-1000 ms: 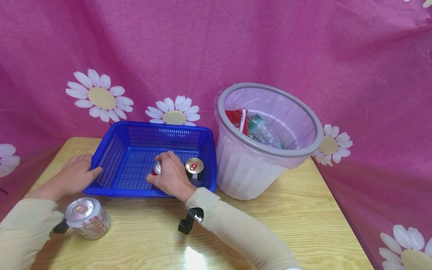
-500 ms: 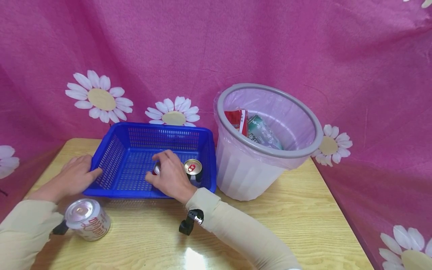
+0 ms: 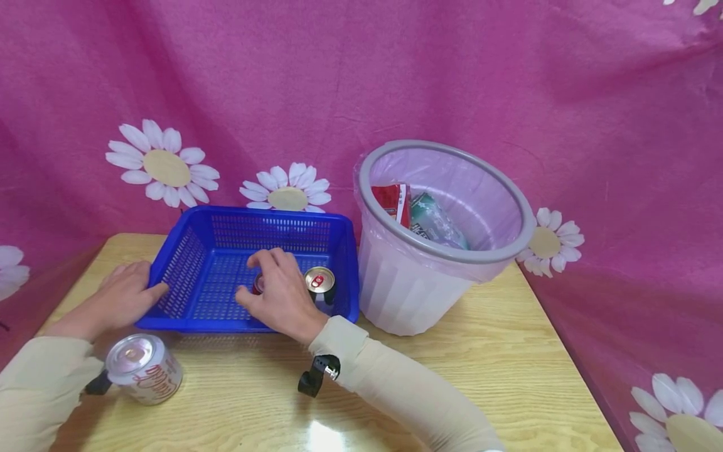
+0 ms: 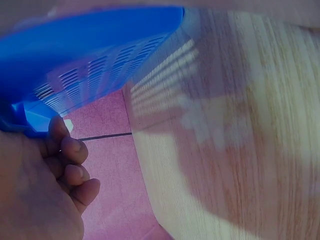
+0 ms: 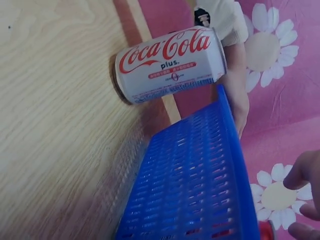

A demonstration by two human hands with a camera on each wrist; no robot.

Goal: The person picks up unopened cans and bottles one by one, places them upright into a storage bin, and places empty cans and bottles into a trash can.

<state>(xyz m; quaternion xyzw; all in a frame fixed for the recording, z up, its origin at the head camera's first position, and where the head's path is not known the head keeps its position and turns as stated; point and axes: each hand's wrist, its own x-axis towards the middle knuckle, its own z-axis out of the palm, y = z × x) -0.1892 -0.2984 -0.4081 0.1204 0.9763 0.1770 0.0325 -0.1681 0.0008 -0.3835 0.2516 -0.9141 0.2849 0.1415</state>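
A blue plastic basket [image 3: 214, 324] stands on the table, its left rim gripped by my left hand [image 3: 127, 292]. In the left wrist view that hand's fingers [image 4: 75, 150] curl at the rim. My right hand [image 3: 285, 298] hovers inside the basket over a red can [image 3: 258, 284], mostly hidden behind it, with thumb and fingers spread apart. In the right wrist view those fingers [image 5: 305, 172] are above the red can's [image 5: 266, 230] edge, apart from it. Right of the hand, a dark can with a gold lid [image 3: 320, 280] stands upright in the basket.
A white Coca-Cola can [image 3: 149, 373] stands on the wooden table [image 3: 237, 402], in front of the basket near my left wrist. Close to the basket's right side is a lined white bin [image 3: 403, 289] holding a red wrapper [image 3: 391, 201] and a crumpled green package [image 3: 435, 223].
My right hand has let go of the red can; its thumb and fingers have spread and moved slightly left. The left hand stays on the basket's rim.
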